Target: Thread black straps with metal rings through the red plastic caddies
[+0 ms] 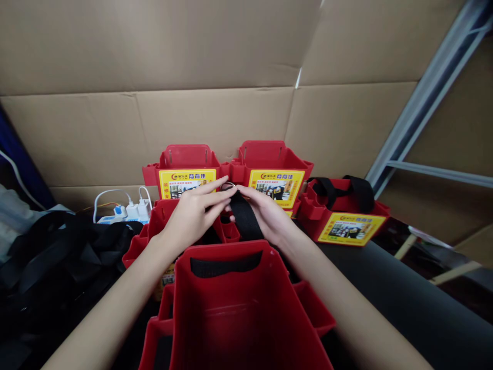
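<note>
A red plastic caddy [239,308] stands right in front of me, with a black strap [243,218] running up from its back wall. My left hand [194,213] and my right hand [265,213] meet above the strap's top end. Both pinch the strap where a small metal ring [230,185] shows between the fingertips. The left fingers are stretched forward and pressed together over the ring. The right fingers curl round the strap from the right.
Two red caddies with yellow labels [187,172] [274,172] stand behind, a third with a black strap [342,210] at right. A pile of black straps [61,252] lies left, beside a white power strip [127,211]. Cardboard [215,92] walls the back; a metal rack [423,103] rises right.
</note>
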Action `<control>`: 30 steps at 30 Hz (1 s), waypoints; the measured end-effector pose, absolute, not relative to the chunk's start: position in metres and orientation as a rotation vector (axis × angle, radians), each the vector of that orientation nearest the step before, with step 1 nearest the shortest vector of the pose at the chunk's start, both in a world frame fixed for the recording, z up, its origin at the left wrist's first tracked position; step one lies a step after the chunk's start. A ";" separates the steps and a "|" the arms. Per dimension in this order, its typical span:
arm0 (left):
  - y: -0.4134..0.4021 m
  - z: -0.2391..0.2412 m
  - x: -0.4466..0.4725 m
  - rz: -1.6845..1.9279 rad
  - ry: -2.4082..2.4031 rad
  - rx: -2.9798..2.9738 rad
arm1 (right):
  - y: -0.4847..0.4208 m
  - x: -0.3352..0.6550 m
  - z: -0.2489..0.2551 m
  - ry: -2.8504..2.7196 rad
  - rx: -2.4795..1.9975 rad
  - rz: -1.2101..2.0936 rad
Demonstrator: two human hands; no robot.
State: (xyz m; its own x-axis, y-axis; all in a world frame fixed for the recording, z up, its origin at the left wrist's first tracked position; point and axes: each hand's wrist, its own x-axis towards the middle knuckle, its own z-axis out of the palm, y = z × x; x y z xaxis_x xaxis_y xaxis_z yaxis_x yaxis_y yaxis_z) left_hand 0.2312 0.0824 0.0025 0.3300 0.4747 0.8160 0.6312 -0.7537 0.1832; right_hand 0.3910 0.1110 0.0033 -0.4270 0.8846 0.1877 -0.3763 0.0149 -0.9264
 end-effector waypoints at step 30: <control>0.080 0.018 0.211 -1.732 -1.482 -2.837 | 0.103 0.393 0.005 -1.689 -0.647 1.368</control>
